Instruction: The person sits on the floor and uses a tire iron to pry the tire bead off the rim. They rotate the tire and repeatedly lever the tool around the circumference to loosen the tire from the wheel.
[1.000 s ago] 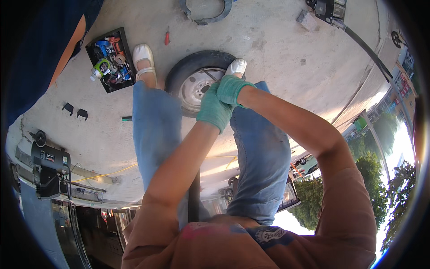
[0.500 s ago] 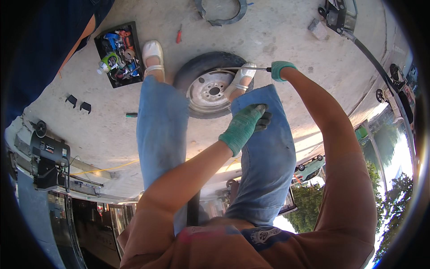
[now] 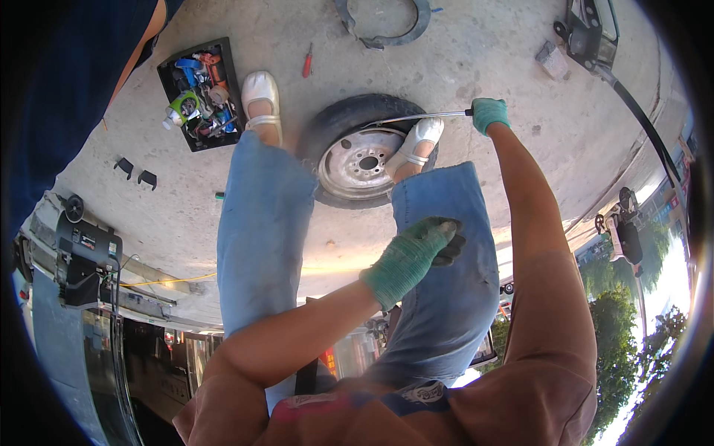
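Note:
A tire (image 3: 327,125) on a pale, worn steel wheel rim (image 3: 343,167) lies flat on the floor in front of me. My right foot in a white shoe (image 3: 423,136) presses on its right side. In a green glove, my right hand (image 3: 489,114) is closed around the dark handle of a long tire lever (image 3: 428,116). The lever's metal shaft runs left over the tire, its tip at the edge between tire and rim. My left hand (image 3: 418,256), gloved too, rests on my right thigh near the knee with its fingers curled and nothing visible in them.
Left of the wheel stands a black tray (image 3: 236,65) full of tools and bottles. A red-handled screwdriver (image 3: 307,61), a dark ring (image 3: 424,22) and a brick (image 3: 552,61) lie farther off. A floor jack (image 3: 591,37) is at far right, a compressor (image 3: 85,249) at left. Another person's dark-clothed leg (image 3: 67,97) shows at upper left.
The wheel and floor sit slightly lower and farther right in view. My right hand and the lever's handle have shifted right, and the shaft's angle has changed slightly. My left hand stays on the thigh.

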Tool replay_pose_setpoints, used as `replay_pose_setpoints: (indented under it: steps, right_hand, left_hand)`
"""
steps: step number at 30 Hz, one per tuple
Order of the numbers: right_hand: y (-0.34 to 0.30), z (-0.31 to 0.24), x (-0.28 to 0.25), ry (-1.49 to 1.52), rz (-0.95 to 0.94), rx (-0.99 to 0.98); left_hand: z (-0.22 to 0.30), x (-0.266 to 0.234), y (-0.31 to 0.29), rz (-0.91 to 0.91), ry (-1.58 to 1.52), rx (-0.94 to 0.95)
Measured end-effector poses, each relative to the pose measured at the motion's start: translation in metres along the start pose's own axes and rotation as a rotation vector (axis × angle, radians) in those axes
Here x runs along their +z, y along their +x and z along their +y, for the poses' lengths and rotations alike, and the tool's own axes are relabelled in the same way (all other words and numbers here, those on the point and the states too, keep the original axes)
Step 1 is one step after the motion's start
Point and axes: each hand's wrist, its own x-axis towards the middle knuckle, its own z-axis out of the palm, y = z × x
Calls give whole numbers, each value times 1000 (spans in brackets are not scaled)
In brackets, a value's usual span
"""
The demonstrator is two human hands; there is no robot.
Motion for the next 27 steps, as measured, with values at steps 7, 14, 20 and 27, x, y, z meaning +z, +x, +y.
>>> replay_pose_setpoints:
  steps: [7, 14, 20, 27]
  right_hand:
    - [32, -9, 11, 6, 134, 130]
    - [24, -7, 35, 56, 215, 161]
    - [-49, -11, -35, 14, 419, -20]
    - [-170, -96, -190, -45, 22, -332]
  left_hand:
    - [13, 2, -17, -28, 7, -50]
    - [14, 0, -13, -34, 40, -70]
    - [1, -6, 0, -17, 53, -40]
    - [-6, -6, 6, -20, 52, 3]
